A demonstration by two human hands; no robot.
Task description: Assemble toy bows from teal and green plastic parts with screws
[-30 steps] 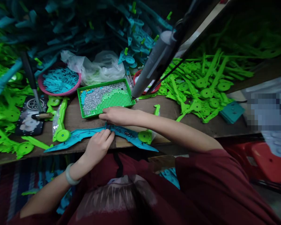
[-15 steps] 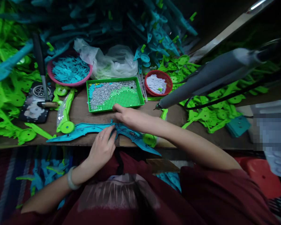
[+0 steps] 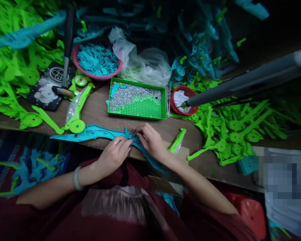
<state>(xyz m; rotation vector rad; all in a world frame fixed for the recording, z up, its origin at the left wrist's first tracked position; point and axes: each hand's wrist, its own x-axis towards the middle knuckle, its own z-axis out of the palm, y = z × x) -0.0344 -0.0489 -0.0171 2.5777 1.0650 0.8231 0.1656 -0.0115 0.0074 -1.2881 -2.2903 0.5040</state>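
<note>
A long teal plastic blade-shaped part (image 3: 90, 134) lies along the near edge of the wooden bench (image 3: 97, 110). My left hand (image 3: 114, 154), a ring on one finger, is curled over the part's middle and holds it down. My right hand (image 3: 152, 142) sits right beside it, fingers pinched at the same spot on the part; something small may be between the fingertips but I cannot make it out. Behind the hands stands a green perforated tray (image 3: 145, 107) half covered with small silver screws (image 3: 130, 95).
A pink bowl of teal pieces (image 3: 96, 60), a red bowl of white pieces (image 3: 182, 98), a clear plastic bag (image 3: 145, 65) and a hammer (image 3: 65, 67) stand behind. Green parts (image 3: 230, 130) pile up right and left. A grey hanging tool (image 3: 240, 85) points at the red bowl.
My right hand has drawn back from the green tray to the teal part beside my left hand. The view has shifted left and down; the grey tool now lies across the right.
</note>
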